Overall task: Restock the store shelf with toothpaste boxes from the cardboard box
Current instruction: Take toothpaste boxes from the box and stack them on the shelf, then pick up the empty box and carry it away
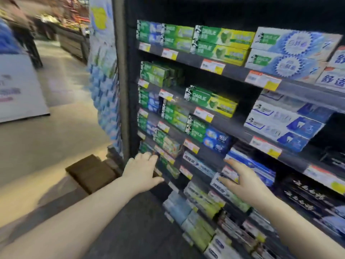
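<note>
A dark store shelf [240,71] with several tiers fills the right side, stocked with green, blue and white toothpaste boxes [212,101]. My left hand [141,170] reaches to the lower left end of the shelf, fingers spread near small green boxes [169,146], holding nothing. My right hand [242,181] is stretched toward blue and white boxes [250,165] on a lower tier, fingers apart and empty. A brown cardboard box [91,171] sits on the floor left of the shelf's foot, beyond my left forearm. The picture is blurred by motion.
A hanging display of blue and white packs [104,75] covers the shelf's end panel. The aisle floor [56,139] opens to the left. A white and blue sign stand [16,86] is at far left. A person [22,28] stands far back in the aisle.
</note>
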### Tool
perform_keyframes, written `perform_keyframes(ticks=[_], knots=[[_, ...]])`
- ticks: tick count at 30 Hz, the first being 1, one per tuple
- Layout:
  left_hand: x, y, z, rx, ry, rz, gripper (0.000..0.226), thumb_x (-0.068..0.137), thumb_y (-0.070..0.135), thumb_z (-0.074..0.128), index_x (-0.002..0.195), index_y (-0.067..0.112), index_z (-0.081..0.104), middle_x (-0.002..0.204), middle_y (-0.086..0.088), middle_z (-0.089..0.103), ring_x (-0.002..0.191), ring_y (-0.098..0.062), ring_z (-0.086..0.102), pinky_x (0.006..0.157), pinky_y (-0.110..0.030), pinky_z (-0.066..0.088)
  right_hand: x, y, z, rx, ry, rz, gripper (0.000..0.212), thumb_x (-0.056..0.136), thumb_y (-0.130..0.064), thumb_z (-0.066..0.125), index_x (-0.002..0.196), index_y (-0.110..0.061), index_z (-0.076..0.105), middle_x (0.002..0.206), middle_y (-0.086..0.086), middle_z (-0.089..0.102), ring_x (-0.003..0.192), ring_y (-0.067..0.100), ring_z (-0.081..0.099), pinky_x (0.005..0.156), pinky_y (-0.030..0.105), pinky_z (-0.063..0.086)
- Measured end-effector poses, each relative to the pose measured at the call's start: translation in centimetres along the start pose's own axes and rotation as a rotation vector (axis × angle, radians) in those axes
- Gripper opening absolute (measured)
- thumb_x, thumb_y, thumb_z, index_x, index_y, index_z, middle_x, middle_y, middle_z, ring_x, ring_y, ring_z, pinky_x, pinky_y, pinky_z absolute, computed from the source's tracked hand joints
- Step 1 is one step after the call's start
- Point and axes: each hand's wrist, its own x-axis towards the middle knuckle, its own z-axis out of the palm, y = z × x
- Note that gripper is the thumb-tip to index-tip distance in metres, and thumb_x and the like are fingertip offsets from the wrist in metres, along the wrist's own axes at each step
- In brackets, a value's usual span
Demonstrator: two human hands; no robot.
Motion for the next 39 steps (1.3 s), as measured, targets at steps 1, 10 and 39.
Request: perform_keyframes(ticks=[1, 10, 39], knots=[[-0.4, -2.2, 0.4, -0.001, -0.019, -0.028, 0.079, 0.078, 0.064, 0.049, 0.14, 0.02, 0.027, 0.144, -0.004, 0.035, 0.131, -0.027, 0.035, 0.101, -0.042, 0.038, 0.7, -1.5, 1.3, -0.009, -0.026, -0.004, 0.062, 0.087, -0.04, 0.056, 0.141, -0.027, 0.03, 0.145, -0.004, 0.038, 0.126, 0.018, 0.045, 0.101, 0.032, 0.04], [-4.7, -24.5, 3.0, -0.027, -0.142, -0.294, 0.079, 0.076, 0.063, 0.053, 0.139, 0.021, 0.031, 0.141, -0.005, 0.04, 0.129, -0.027, 0.039, 0.102, -0.042, 0.038, 9.4, -18.0, 15.8, -0.011, -0.259, -0.048, 0.065, 0.087, -0.046, 0.053, 0.143, -0.026, 0.026, 0.148, -0.007, 0.034, 0.135, 0.014, 0.034, 0.107, 0.03, 0.033], [20.2, -66.0, 6.2, -0.046, -0.495, -0.381, 0.076, 0.079, 0.063, 0.05, 0.139, 0.023, 0.029, 0.145, 0.0, 0.036, 0.132, -0.021, 0.037, 0.107, -0.034, 0.034, 45.7, -41.9, 41.6, 0.116, -0.637, 0.112, 0.066, 0.087, -0.049, 0.049, 0.143, -0.023, 0.026, 0.149, 0.0, 0.033, 0.137, 0.016, 0.031, 0.11, 0.028, 0.028]])
